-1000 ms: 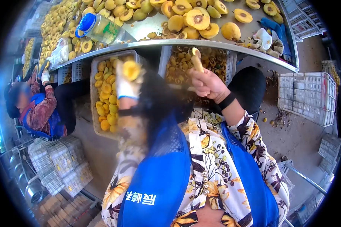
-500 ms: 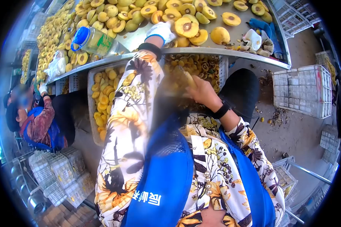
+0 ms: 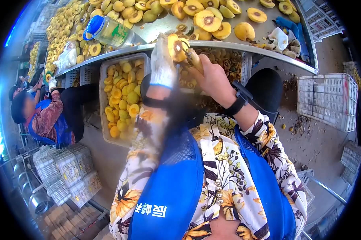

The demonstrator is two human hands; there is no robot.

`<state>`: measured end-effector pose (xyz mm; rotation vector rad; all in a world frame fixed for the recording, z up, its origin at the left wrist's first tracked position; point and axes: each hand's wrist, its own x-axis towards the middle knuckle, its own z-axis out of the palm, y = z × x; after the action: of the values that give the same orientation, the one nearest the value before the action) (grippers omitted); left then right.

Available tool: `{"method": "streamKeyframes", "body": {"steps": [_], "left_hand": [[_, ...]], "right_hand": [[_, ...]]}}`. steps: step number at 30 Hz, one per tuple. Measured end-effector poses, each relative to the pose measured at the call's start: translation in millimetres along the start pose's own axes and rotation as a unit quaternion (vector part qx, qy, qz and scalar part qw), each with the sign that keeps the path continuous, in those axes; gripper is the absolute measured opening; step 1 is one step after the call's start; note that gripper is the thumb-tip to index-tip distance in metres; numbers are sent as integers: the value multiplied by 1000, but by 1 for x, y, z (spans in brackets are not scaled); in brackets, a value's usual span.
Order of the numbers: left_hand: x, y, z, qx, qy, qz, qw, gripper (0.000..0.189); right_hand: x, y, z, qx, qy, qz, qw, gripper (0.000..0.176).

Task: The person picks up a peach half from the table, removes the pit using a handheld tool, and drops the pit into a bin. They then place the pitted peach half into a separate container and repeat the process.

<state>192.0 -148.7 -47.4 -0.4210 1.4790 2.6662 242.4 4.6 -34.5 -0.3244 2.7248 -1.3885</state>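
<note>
At the near edge of the metal table point(image 3: 244, 45), over the crate point(image 3: 246, 69) of cut fruit beneath it: gloved left hand point(image 3: 163, 66) grasps a yellow peach half point(image 3: 177, 48), cut face and pit visible. Bare right hand point(image 3: 215, 82) is closed around the light handle of a pitting tool point(image 3: 196, 62); its curved metal tip lies at the cut face. Tub point(image 3: 105, 120) of peach halves stands just beside the left forearm, leaving little side room there. Water bottle point(image 3: 113, 32) lies tilted on the table, inside the rim, left of both hands. Bare tabletop shows between bottle and gloved hand. Right knee point(image 3: 264, 90) is near the crate; open floor, littered with bits, separates it from a white crate point(image 3: 326, 102).
</note>
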Motion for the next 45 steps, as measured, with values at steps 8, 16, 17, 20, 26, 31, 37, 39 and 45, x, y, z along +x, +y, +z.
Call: {"method": "streamKeyframes", "body": {"steps": [8, 16, 17, 20, 26, 31, 37, 39, 45], "left_hand": [[-29, -25, 34, 79, -2, 174, 982, 37], [-17, -14, 17, 167, -72, 17, 983, 45], [-15, -12, 16, 167, -83, 4, 983, 47], [-13, 1, 18, 135, -69, -127, 980, 48], [-34, -39, 15, 35, 82, 94, 992, 26], [-21, -35, 4, -61, 39, -97, 993, 31], [-28, -40, 18, 28, 59, 43, 997, 20], [-30, -41, 17, 6, 29, 31, 999, 19], [-26, -31, 16, -90, -14, -191, 977, 45]], "right_hand": [[-17, 7, 2, -13, 18, 62, 998, 28], [-25, 16, -1, 4, -73, 24, 997, 22], [-25, 18, 1, 6, -85, 19, 996, 22], [-22, 16, 5, 55, -100, 90, 989, 24], [-31, -14, 4, 248, -147, 213, 933, 20], [-37, -13, 15, 260, -172, 242, 919, 18], [-38, -8, 11, 331, -219, 242, 885, 11], [-39, -5, 9, 360, -235, 245, 869, 10], [-36, 23, 13, 628, -344, 272, 643, 8]]}}
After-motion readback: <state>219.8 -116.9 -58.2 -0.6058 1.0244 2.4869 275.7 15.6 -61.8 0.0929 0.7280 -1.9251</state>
